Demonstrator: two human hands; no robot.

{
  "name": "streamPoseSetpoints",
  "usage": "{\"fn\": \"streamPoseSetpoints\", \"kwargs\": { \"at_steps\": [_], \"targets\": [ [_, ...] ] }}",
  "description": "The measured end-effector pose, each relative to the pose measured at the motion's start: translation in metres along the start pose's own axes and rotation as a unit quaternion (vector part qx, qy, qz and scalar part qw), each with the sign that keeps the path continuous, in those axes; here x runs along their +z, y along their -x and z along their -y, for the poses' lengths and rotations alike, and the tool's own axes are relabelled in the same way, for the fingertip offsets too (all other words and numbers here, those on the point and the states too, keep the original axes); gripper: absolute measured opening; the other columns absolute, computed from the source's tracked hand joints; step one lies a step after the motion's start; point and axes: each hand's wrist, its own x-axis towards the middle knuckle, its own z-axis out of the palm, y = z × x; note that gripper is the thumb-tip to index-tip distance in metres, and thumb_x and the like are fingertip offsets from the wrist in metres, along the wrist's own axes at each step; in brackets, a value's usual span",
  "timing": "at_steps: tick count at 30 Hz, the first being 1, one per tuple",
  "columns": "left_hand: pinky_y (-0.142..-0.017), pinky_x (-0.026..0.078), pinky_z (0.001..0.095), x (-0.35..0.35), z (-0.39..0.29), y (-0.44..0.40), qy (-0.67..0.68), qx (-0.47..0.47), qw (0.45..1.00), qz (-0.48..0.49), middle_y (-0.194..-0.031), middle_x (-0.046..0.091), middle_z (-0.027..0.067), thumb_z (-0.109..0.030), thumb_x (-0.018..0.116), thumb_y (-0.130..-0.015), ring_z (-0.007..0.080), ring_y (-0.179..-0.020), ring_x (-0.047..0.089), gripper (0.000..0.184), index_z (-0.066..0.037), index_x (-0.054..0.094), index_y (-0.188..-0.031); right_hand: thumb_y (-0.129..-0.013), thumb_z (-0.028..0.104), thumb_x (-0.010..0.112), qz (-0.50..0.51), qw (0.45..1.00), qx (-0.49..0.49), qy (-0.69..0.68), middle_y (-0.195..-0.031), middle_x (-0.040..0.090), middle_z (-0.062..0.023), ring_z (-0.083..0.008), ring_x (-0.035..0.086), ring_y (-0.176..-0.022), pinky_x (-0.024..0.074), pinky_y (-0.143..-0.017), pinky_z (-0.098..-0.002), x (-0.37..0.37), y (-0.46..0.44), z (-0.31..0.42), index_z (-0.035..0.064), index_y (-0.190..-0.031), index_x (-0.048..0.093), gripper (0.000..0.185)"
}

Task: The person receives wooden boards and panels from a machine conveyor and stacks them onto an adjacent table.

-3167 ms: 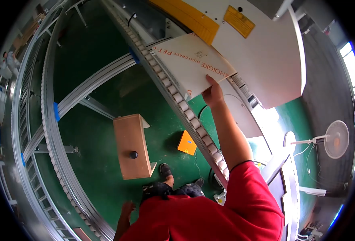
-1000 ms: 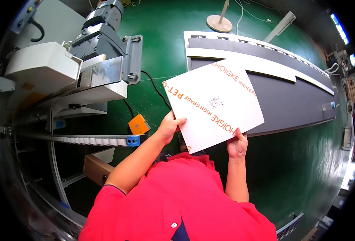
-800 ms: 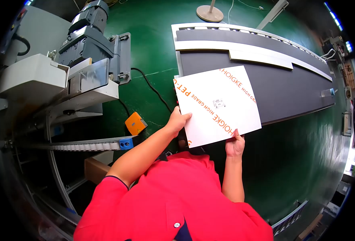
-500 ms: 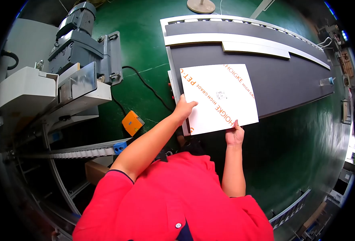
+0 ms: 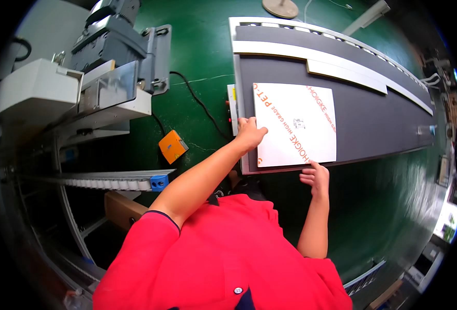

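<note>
A square white board (image 5: 285, 142) printed with orange HOIGKE HIGH GRADE PET lettering and a small dark code lies on the dark belt of the conveyor table (image 5: 363, 116), close to its near left corner. At the board's left edge, my left hand (image 5: 250, 135) is closed, with the thumb over the top face and the other fingers curled beside the edge. My right hand (image 5: 317, 180) is just off the board's front edge, fingers apart and nothing held. Its index fingertip is near that edge; whether it touches I cannot tell.
Long white strips (image 5: 347, 76) lie along the belt behind the board. A small clear bottle (image 5: 426, 130) stands at the right end. To the left are a grey motor (image 5: 109, 44), a machine with a transparent guard (image 5: 117, 85), an orange box (image 5: 173, 146) with its cable, and a roller rail (image 5: 109, 182).
The board has come down flat onto the belt. My right hand has let go of its front edge and opened, while my left stays at the left edge. The view has shifted slightly.
</note>
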Motion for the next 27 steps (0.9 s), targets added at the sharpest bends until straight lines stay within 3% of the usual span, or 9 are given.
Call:
{"fn": "streamPoseSetpoints", "kwargs": {
  "at_steps": [3, 5, 8, 10, 11, 15, 17, 21, 27],
  "targets": [
    [-0.097, 0.043, 0.0411, 0.001, 0.034, 0.007, 0.045, 0.027, 0.998, -0.022, -0.127, 0.041, 0.0289, -0.031, 0.065, -0.078, 0.0425, -0.112, 0.049, 0.057, 0.003, 0.05, -0.121, -0.088, 0.02, 0.061, -0.045, 0.995, -0.092, 0.017, -0.073, 0.062, -0.0168, -0.0241, 0.061, -0.051, 0.051, -0.043, -0.0307, -0.012, 0.018, 0.005, -0.0034, -0.101, 0.053, 0.028],
    [-0.085, 0.048, 0.0416, -0.003, 0.05, 0.037, 0.07, 0.1, 0.991, -0.057, -0.101, 0.062, 0.023, -0.022, 0.068, -0.075, 0.037, -0.093, 0.06, 0.046, 0.005, 0.057, -0.111, -0.088, 0.015, 0.061, -0.068, 0.982, -0.167, 0.057, -0.094, 0.06, -0.015, -0.0193, 0.061, -0.07, 0.0502, -0.056, -0.0281, -0.006, -0.002, -0.01, -0.0049, -0.109, 0.053, 0.03],
    [-0.066, 0.048, 0.0327, -0.026, 0.088, 0.092, 0.243, 0.089, 0.965, 0.039, -0.083, 0.061, 0.0098, -0.02, 0.066, -0.079, 0.0177, -0.075, 0.057, 0.033, 0.001, 0.057, -0.103, -0.083, 0.03, 0.069, -0.066, 0.731, -0.459, 0.5, -0.129, 0.05, -0.0251, -0.0394, 0.045, -0.121, 0.0341, -0.103, -0.0471, 0.02, -0.042, -0.027, 0.0025, -0.137, 0.042, 0.066],
    [-0.066, 0.048, 0.0308, -0.064, 0.114, 0.132, 0.309, 0.014, 0.942, 0.132, -0.087, 0.062, 0.005, -0.024, 0.061, -0.088, 0.013, -0.072, 0.058, 0.027, -0.003, 0.059, -0.104, -0.077, 0.036, 0.074, -0.151, 0.668, -0.374, 0.626, -0.14, 0.039, -0.0252, -0.0399, 0.038, -0.128, 0.0312, -0.106, -0.0469, 0.07, -0.004, -0.03, 0.0068, -0.139, 0.04, 0.076],
    [-0.068, 0.049, 0.0293, -0.079, 0.136, 0.15, 0.323, -0.005, 0.936, 0.136, -0.091, 0.062, 0.0042, -0.027, 0.06, -0.089, 0.0124, -0.074, 0.059, 0.028, -0.004, 0.06, -0.106, -0.08, 0.051, 0.066, -0.172, 0.641, -0.359, 0.657, -0.146, 0.032, -0.0208, -0.0443, 0.036, -0.128, 0.0319, -0.104, -0.0532, 0.062, -0.027, -0.038, 0.0262, -0.144, 0.035, 0.075],
    [-0.07, 0.049, 0.0279, -0.101, 0.221, 0.222, 0.42, -0.094, 0.901, -0.05, -0.09, 0.059, 0.0031, -0.033, 0.06, -0.09, 0.0147, -0.076, 0.057, 0.031, -0.005, 0.059, -0.105, -0.084, 0.042, 0.064, -0.147, 0.659, -0.351, 0.649, -0.142, 0.035, -0.0267, -0.0444, 0.04, -0.125, 0.032, -0.104, -0.0524, 0.077, -0.003, -0.019, 0.0153, -0.143, 0.037, 0.069],
    [-0.074, 0.048, 0.0266, -0.112, 0.263, 0.263, 0.444, -0.146, 0.875, -0.126, -0.093, 0.061, 0.001, -0.029, 0.059, -0.092, 0.0107, -0.082, 0.056, 0.027, -0.006, 0.06, -0.106, -0.085, 0.047, 0.06, -0.136, 0.442, -0.524, 0.715, -0.113, 0.064, -0.0176, -0.0401, 0.062, -0.101, 0.0479, -0.085, -0.0588, 0.059, -0.041, -0.026, 0.0083, -0.114, 0.063, 0.048],
    [-0.07, 0.049, 0.0258, -0.096, 0.345, 0.316, 0.43, -0.204, 0.808, -0.346, -0.09, 0.062, 0.0023, -0.025, 0.059, -0.09, 0.011, -0.074, 0.057, 0.023, -0.005, 0.061, -0.102, -0.081, 0.028, 0.061, -0.108, 0.592, -0.454, 0.657, -0.116, 0.058, -0.0225, -0.04, 0.056, -0.107, 0.0424, -0.092, -0.0524, 0.097, -0.02, -0.001, 0.0004, -0.117, 0.056, 0.046],
    [-0.061, 0.049, 0.0289, -0.078, 0.399, 0.373, 0.521, -0.319, 0.686, -0.395, -0.078, 0.063, 0.0056, -0.022, 0.06, -0.087, 0.0134, -0.064, 0.057, 0.019, -0.004, 0.06, -0.094, -0.077, 0.005, 0.063, 0.109, 0.746, -0.511, 0.414, -0.114, 0.053, -0.0237, -0.0335, 0.051, -0.107, 0.0378, -0.097, -0.0418, 0.231, 0.022, 0.021, -0.0078, -0.118, 0.049, 0.045]
  ]
}}
